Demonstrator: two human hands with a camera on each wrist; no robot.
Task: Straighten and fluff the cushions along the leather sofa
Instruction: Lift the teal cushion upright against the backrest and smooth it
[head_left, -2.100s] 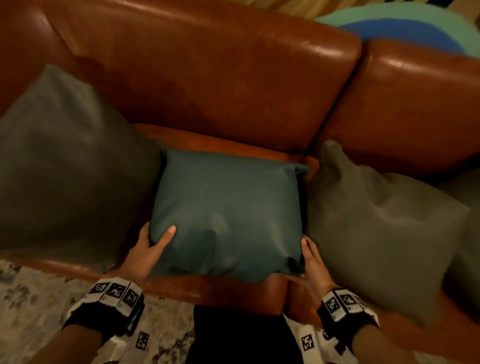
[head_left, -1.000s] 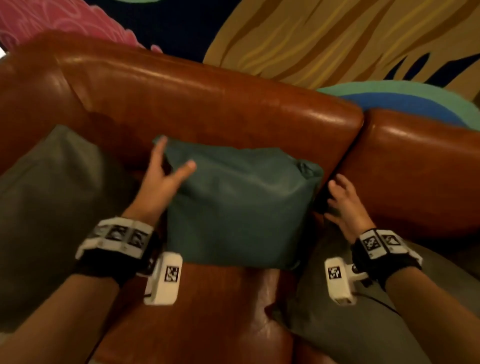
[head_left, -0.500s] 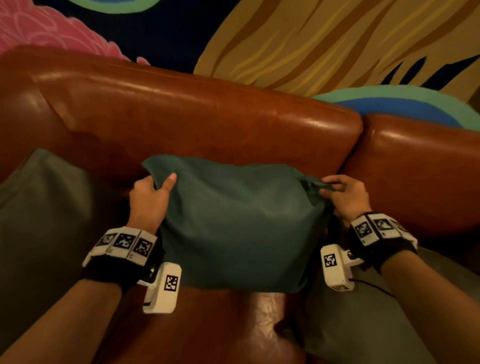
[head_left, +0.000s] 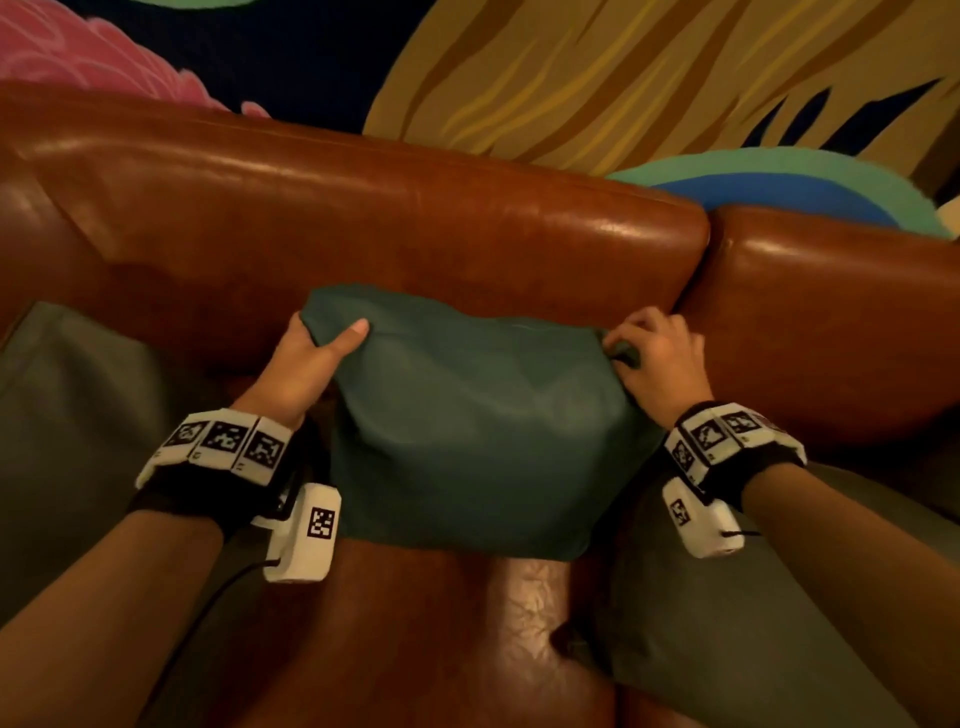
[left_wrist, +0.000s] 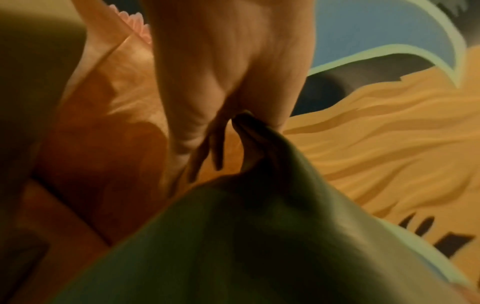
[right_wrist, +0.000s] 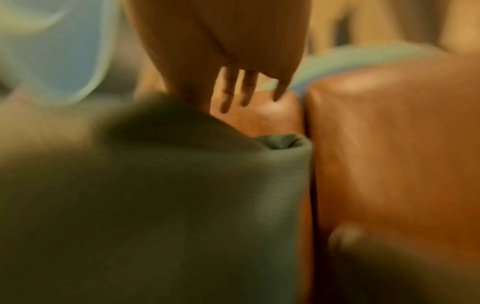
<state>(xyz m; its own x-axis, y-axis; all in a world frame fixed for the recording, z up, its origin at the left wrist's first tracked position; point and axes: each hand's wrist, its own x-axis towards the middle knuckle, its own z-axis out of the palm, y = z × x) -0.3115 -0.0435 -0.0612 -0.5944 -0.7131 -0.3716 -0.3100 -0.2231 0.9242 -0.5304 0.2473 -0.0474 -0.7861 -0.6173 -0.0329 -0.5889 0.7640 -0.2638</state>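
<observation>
A teal cushion (head_left: 467, 415) stands upright on the brown leather sofa (head_left: 363, 223), leaning on the backrest. My left hand (head_left: 332, 332) grips its top left corner, thumb across the front. In the left wrist view the left hand (left_wrist: 244, 121) pinches the bunched corner of the teal cushion (left_wrist: 259, 246). My right hand (head_left: 623, 348) curls over the top right corner, with teal fabric showing between thumb and fingers. The right wrist view is blurred: the right hand (right_wrist: 233, 96) has its fingers behind the top edge of the teal cushion (right_wrist: 155, 195).
A grey cushion (head_left: 67, 441) leans at the left and another grey cushion (head_left: 753, 623) lies at the right under my right forearm. Bare seat leather (head_left: 441, 649) shows in front of the teal cushion. A painted wall (head_left: 623, 78) rises behind the backrest.
The teal cushion went from lying flat on the seat to standing against the backrest. Both hands moved from its near edge up to its top corners and took hold of them.
</observation>
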